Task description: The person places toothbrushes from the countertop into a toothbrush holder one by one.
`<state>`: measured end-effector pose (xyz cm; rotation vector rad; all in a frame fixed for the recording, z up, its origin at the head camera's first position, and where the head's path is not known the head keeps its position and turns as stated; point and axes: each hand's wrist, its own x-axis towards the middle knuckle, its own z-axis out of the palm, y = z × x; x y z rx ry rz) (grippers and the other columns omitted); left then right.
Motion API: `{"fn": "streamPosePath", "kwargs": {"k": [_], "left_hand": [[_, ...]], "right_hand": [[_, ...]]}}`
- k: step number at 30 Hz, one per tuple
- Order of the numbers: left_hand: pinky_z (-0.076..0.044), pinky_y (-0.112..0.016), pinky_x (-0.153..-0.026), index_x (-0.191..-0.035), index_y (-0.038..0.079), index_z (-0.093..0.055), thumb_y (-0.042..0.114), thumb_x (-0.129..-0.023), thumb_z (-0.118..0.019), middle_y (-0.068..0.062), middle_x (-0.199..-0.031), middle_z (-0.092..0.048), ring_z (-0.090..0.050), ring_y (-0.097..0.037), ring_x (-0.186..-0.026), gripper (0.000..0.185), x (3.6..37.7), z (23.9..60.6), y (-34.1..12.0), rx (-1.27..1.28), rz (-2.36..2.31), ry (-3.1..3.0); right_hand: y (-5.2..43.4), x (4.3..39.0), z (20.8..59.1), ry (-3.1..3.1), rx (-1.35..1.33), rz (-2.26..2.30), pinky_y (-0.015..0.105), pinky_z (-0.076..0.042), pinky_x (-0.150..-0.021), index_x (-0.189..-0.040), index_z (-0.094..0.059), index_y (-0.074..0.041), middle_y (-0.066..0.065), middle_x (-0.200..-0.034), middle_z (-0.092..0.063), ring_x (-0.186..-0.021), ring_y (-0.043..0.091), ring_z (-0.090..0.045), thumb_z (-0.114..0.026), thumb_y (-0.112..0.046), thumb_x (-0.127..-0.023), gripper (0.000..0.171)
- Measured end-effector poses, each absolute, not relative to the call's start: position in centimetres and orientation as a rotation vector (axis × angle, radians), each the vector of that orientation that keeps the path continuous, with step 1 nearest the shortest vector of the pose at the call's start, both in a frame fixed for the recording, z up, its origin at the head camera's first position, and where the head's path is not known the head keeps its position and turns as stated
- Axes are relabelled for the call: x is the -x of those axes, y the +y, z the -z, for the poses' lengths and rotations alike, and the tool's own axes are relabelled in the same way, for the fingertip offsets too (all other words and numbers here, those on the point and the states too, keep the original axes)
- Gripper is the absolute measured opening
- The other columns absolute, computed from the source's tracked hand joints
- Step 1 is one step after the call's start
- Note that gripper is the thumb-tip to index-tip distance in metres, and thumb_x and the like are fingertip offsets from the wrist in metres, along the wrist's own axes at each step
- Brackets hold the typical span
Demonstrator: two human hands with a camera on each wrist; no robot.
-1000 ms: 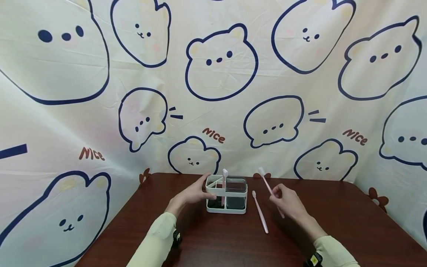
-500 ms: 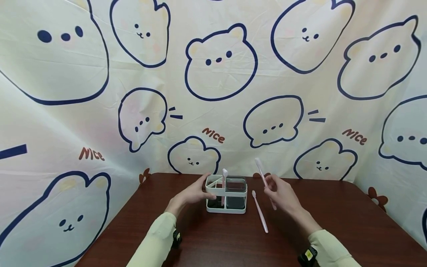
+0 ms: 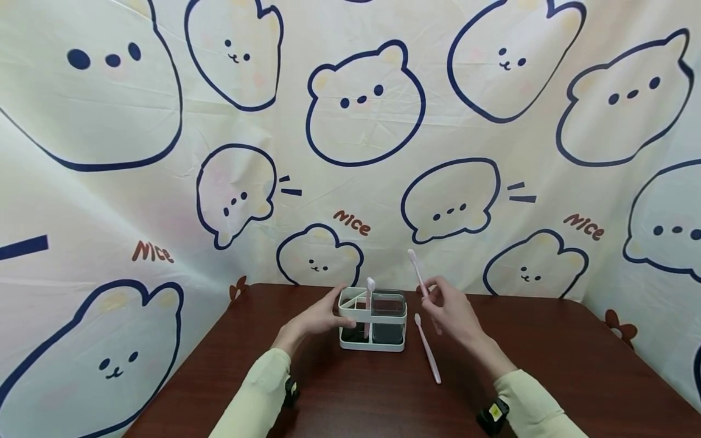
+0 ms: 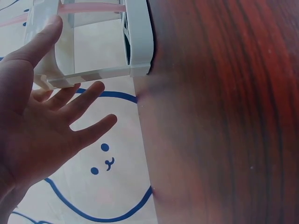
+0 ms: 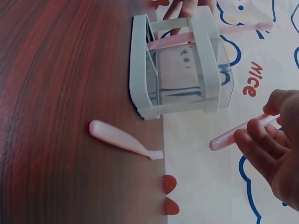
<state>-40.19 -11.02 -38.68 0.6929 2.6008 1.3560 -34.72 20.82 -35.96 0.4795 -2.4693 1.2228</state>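
A white holder (image 3: 373, 326) with a clear cup (image 3: 388, 322) in it stands mid-table, and one pink toothbrush (image 3: 369, 304) stands upright inside. My left hand (image 3: 320, 316) rests on the holder's (image 4: 93, 42) left side with straight fingers (image 4: 79, 102). My right hand (image 3: 451, 313) pinches a second pink toothbrush (image 3: 418, 277) by its handle, head up, just right of the holder; its handle end (image 5: 233, 134) shows in the right wrist view. A third pink toothbrush (image 3: 428, 350) lies flat on the table to the right of the holder (image 5: 175, 65), also seen as toothbrush (image 5: 124, 140).
The dark wooden table (image 3: 383, 395) is backed and flanked by a cream cloth (image 3: 350, 152) printed with blue-outlined bears. The cloth closes in the left, back and right sides.
My right hand has carried its toothbrush up and to the left, closer to the holder. The left hand and the holder have stayed put.
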Motion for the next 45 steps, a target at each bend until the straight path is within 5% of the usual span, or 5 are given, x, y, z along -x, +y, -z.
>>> {"fn": "streamPosePath", "kwargs": {"k": [17, 24, 34, 45], "left_hand": [[-0.032, -0.064, -0.112, -0.152, 0.023, -0.028, 0.029, -0.084, -0.080, -0.010, -0.142, -0.046, -0.047, -0.029, -0.124, 0.086, 40.2, 38.6, -11.1, -0.683, -1.346, 2.598], [-0.031, -0.064, -0.113, -0.152, 0.020, -0.027, 0.026, -0.086, -0.079, -0.011, -0.142, -0.045, -0.046, -0.030, -0.124, 0.085, 40.1, 38.5, -11.1, -0.673, -1.340, 2.600], [-0.032, -0.065, -0.112, -0.151, 0.022, -0.028, 0.026, -0.085, -0.079, -0.010, -0.140, -0.047, -0.047, -0.029, -0.123, 0.084, 40.2, 38.6, -10.9, -0.697, -1.335, 2.604], [-0.030, -0.065, -0.113, -0.152, 0.023, -0.026, 0.027, -0.086, -0.079, -0.013, -0.146, -0.043, -0.045, -0.030, -0.127, 0.085, 40.3, 38.6, -10.9, -0.672, -1.332, 2.600]], "right_hand": [[18.3, 34.8, 34.1, -2.411, -0.545, -1.278, 0.035, -0.052, -0.042, -0.117, -0.052, -0.011, 0.010, -0.081, -0.057, -0.046, 0.023, -0.054, -0.060, -0.005, -0.094, 0.025], [17.0, 34.9, 33.7, -2.395, -0.549, -1.275, 0.032, -0.053, -0.045, -0.117, -0.052, -0.010, 0.011, -0.083, -0.059, -0.058, 0.037, -0.062, -0.062, -0.008, -0.095, 0.024], [15.2, 35.0, 33.2, -2.375, -0.506, -1.180, 0.027, -0.053, -0.051, -0.115, -0.056, -0.011, 0.008, -0.090, -0.064, -0.061, 0.017, -0.062, -0.064, -0.015, -0.095, 0.022], [13.8, 35.0, 32.6, -2.358, -0.527, -1.191, 0.026, -0.055, -0.055, -0.115, -0.056, -0.010, 0.009, -0.094, -0.067, -0.067, 0.019, -0.065, -0.064, -0.019, -0.096, 0.023]]}}
